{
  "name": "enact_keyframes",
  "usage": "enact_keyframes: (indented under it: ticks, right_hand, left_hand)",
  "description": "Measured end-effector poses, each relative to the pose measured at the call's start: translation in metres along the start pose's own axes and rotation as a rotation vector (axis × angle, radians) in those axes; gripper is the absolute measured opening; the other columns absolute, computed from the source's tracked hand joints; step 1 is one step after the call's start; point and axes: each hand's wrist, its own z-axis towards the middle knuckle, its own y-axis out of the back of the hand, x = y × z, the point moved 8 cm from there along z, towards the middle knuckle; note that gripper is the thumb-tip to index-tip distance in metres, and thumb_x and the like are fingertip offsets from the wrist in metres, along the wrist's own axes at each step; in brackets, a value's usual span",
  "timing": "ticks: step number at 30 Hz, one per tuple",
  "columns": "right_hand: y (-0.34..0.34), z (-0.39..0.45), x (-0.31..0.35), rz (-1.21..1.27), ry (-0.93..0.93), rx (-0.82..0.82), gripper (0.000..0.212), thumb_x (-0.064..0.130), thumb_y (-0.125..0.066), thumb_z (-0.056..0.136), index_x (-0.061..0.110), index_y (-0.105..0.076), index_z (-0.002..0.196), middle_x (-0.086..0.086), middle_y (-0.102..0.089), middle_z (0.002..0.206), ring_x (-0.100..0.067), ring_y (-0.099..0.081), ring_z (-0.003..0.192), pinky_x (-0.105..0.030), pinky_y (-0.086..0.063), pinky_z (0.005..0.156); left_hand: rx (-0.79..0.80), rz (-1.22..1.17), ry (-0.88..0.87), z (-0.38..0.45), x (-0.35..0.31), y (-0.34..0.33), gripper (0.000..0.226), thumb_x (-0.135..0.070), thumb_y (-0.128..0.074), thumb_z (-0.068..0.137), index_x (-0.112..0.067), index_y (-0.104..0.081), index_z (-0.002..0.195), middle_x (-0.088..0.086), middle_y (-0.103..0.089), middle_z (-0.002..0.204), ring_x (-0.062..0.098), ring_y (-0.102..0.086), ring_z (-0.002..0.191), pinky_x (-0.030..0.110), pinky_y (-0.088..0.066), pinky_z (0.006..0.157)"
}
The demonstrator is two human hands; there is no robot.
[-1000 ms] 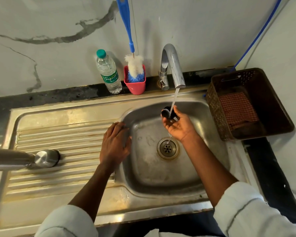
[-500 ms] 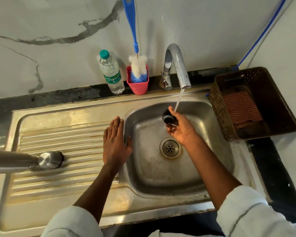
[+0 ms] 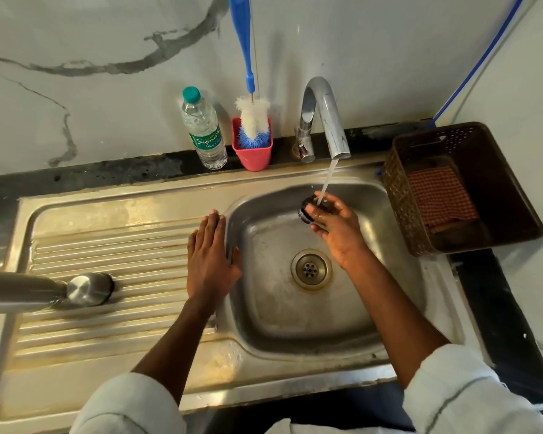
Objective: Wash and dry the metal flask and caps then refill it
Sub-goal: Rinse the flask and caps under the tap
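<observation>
My right hand (image 3: 336,228) holds a small black cap (image 3: 306,211) over the sink basin (image 3: 373,292), under the stream of water running from the tap (image 3: 326,117). My left hand (image 3: 209,261) rests flat on the draining board (image 3: 107,245) at the basin's left rim, fingers straight. The metal flask (image 3: 16,291) lies on its side at the far left of the draining board. A round metal cap (image 3: 88,289) sits at its end; whether it is screwed on I cannot tell.
A plastic water bottle (image 3: 204,133) and a pink cup (image 3: 253,151) holding a blue-handled bottle brush (image 3: 251,120) stand on the ledge behind the sink. A brown basket (image 3: 499,170) with a checked cloth (image 3: 439,195) sits to the right. The drain (image 3: 310,270) is in the basin's middle.
My right hand has turned the black cap under the water stream. My left hand's fingers have flattened and straightened on the draining board. The view has shifted slightly.
</observation>
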Motion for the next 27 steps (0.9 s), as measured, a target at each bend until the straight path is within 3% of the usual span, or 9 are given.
enact_keyframes:
  ticks: [4, 8, 11, 13, 16, 19, 22, 24, 27]
  right_hand:
    - [-0.005, -0.011, 0.028, -0.342, 0.330, 0.028, 0.061, -0.012, -0.075, 0.072, 0.021, -0.071, 0.123, -0.003, -0.072, 0.120, -0.014, -0.068, 0.111, -0.025, -0.055, 0.089]
    - [-0.009, -0.013, 0.024, -0.175, 0.221, 0.071, 0.038, 0.009, -0.066, 0.096, 0.018, -0.066, 0.134, -0.008, -0.071, 0.123, -0.016, -0.068, 0.102, -0.027, -0.055, 0.070]
    - [0.000, -0.016, 0.015, -0.273, 0.175, 0.061, 0.030, 0.027, -0.064, 0.100, 0.021, -0.070, 0.129, -0.005, -0.074, 0.116, -0.014, -0.068, 0.096, -0.026, -0.050, 0.061]
    - [0.006, -0.017, 0.023, -0.466, 0.299, 0.036, 0.036, 0.022, -0.078, 0.089, 0.025, -0.072, 0.125, 0.002, -0.072, 0.117, -0.013, -0.069, 0.103, -0.026, -0.057, 0.076]
    - [-0.004, -0.014, 0.033, -0.714, 0.440, 0.053, 0.066, 0.004, -0.085, 0.071, 0.026, -0.066, 0.130, 0.001, -0.065, 0.123, -0.010, -0.064, 0.113, -0.024, -0.053, 0.097]
    - [-0.025, -0.015, 0.051, -0.536, 0.429, 0.056, 0.071, -0.010, -0.077, 0.072, 0.017, -0.060, 0.135, -0.002, -0.068, 0.126, -0.012, -0.066, 0.115, -0.019, -0.053, 0.091]
    - [-0.030, -0.017, 0.051, -0.262, 0.351, 0.083, 0.062, -0.016, -0.069, 0.079, 0.009, -0.060, 0.134, -0.012, -0.070, 0.125, -0.019, -0.068, 0.113, -0.028, -0.057, 0.086]
    - [-0.021, -0.022, 0.041, -0.166, 0.258, 0.088, 0.050, -0.006, -0.069, 0.088, 0.010, -0.060, 0.135, -0.012, -0.071, 0.124, -0.018, -0.069, 0.107, -0.030, -0.057, 0.080]
    - [-0.001, -0.029, 0.035, -0.292, 0.245, 0.005, 0.037, 0.015, -0.077, 0.089, 0.013, -0.068, 0.125, -0.001, -0.076, 0.108, -0.007, -0.072, 0.094, -0.023, -0.058, 0.074]
  left_hand:
    - [-0.002, -0.001, 0.002, 0.000, -0.001, 0.000, 0.080, -0.036, -0.060, 0.102, -0.016, -0.020, 0.168, 0.004, -0.009, 0.177, 0.021, -0.004, 0.164, 0.047, -0.006, 0.133]
    - [-0.001, 0.009, 0.004, 0.000, -0.002, 0.000, 0.081, -0.037, -0.062, 0.101, -0.017, -0.020, 0.168, 0.004, -0.010, 0.177, 0.022, -0.005, 0.164, 0.048, -0.007, 0.133]
    - [-0.001, 0.004, -0.001, 0.000, -0.002, 0.001, 0.081, -0.038, -0.062, 0.101, -0.016, -0.021, 0.168, 0.005, -0.011, 0.177, 0.023, -0.007, 0.164, 0.049, -0.010, 0.133]
    - [-0.008, 0.003, -0.006, 0.000, -0.003, 0.003, 0.080, -0.036, -0.062, 0.100, -0.016, -0.023, 0.167, 0.005, -0.013, 0.177, 0.024, -0.009, 0.163, 0.051, -0.012, 0.132]
    - [-0.012, 0.002, -0.013, 0.000, -0.004, 0.004, 0.079, -0.035, -0.061, 0.100, -0.014, -0.025, 0.166, 0.007, -0.015, 0.176, 0.025, -0.011, 0.163, 0.052, -0.015, 0.131]
    - [-0.011, 0.004, -0.016, 0.000, -0.004, 0.005, 0.078, -0.034, -0.062, 0.099, -0.013, -0.027, 0.166, 0.008, -0.018, 0.175, 0.026, -0.014, 0.163, 0.053, -0.018, 0.130]
    - [-0.014, 0.001, -0.012, 0.000, -0.003, 0.005, 0.077, -0.033, -0.062, 0.100, -0.015, -0.027, 0.166, 0.006, -0.017, 0.176, 0.025, -0.013, 0.163, 0.052, -0.016, 0.131]
    - [-0.015, -0.001, -0.007, -0.001, -0.003, 0.004, 0.077, -0.034, -0.062, 0.100, -0.017, -0.026, 0.166, 0.005, -0.016, 0.176, 0.024, -0.012, 0.163, 0.051, -0.014, 0.132]
    - [-0.023, -0.008, -0.009, 0.000, -0.002, 0.003, 0.077, -0.035, -0.060, 0.100, -0.018, -0.025, 0.166, 0.004, -0.016, 0.176, 0.023, -0.011, 0.163, 0.051, -0.014, 0.132]
